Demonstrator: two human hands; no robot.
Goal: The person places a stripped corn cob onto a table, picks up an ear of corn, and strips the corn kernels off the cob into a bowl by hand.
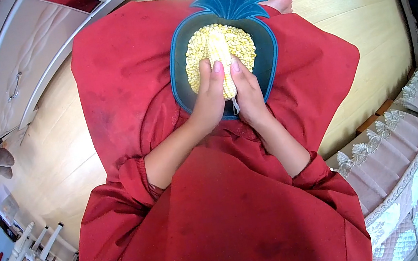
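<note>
Between my two hands is a pale yellow ear of corn (219, 53), held lengthwise over a bowl. My left hand (208, 97) wraps its left side, thumb laid along the kernels. On the other side my right hand (250, 92) grips it, its thumb close to the left one. Below the ear, the dark green pineapple-shaped bowl (268, 64) with a blue leafy top holds a heap of loose corn kernels (242, 44). The bowl rests on the red cloth over my lap. My other fingers are mostly hidden behind the ear.
Red cloth (115, 74) spreads over my legs, and a bare foot (284, 0) shows beyond the bowl. White cabinets (23, 62) stand at the left above a light wood floor (366, 41). A frilled sofa cover (387, 160) is at the right.
</note>
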